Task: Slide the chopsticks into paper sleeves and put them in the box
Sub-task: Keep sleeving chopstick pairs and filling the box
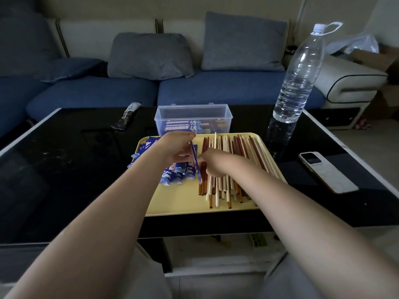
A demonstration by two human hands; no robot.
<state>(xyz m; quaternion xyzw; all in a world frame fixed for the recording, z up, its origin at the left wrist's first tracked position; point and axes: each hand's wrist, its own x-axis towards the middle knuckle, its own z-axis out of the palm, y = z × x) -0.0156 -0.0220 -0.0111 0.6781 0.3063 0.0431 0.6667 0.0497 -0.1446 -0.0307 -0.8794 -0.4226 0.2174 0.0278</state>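
A blue paper sleeve (196, 162) is pinched by the left hand (177, 145) over the yellow tray (179, 201). The right hand (213, 161) is curled on the loose chopsticks (233, 169) — whether it grips a pair cannot be told. The sleeve mouth should be held open and tips fed in straight. The box (193, 118) — partly filled — sits just behind the tray.

There is one yellow tray (172, 209), one clear box (193, 114), one big water bottle (299, 76) and one phone (327, 172). Two hands are out, a left hand (176, 146) and a right hand (216, 162). The chopsticks (235, 167) and blue sleeves (174, 174) are too many to count. The sofa holds three cushions (149, 56).
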